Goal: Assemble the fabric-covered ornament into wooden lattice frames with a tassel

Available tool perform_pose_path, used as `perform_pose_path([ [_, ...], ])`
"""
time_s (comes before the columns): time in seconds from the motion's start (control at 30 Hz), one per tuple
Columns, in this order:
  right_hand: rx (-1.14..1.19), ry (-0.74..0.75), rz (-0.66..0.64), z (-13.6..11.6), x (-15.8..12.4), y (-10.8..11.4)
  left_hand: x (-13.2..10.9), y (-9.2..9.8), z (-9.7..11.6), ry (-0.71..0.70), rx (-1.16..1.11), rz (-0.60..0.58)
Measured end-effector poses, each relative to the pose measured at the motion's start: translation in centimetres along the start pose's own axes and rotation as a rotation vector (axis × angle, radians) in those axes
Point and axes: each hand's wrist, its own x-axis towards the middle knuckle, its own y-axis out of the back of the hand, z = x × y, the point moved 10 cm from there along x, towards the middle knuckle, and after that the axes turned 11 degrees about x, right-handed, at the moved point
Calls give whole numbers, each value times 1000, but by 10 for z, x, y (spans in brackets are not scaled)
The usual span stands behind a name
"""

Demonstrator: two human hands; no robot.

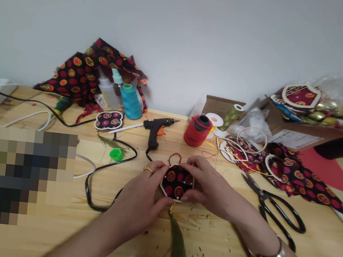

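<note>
Both hands press on a small octagonal ornament [178,181] covered in black fabric with red and orange circles. It lies on the wooden table [214,247]. My left hand [140,194] grips its left edge; a gold ring sits on one finger. My right hand [206,185] pinches the right and top edges, with a metal bangle on the wrist. A red cord loop [175,158] sticks out above the ornament. A green tassel [177,247] hangs from its bottom toward me.
A black glue gun [156,129] and its cable lie behind the hands. Black scissors [276,209] rest at the right beside patterned fabric [301,179] and wooden rings. Red [198,130], teal [130,101] and olive thread spools stand at the back. A green cap [116,154] lies left.
</note>
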Motion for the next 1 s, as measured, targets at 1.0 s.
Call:
perform_pose_path([
  [1.0, 1, 118, 59, 3, -2, 9, -1, -3, -3, -9, 22, 19],
])
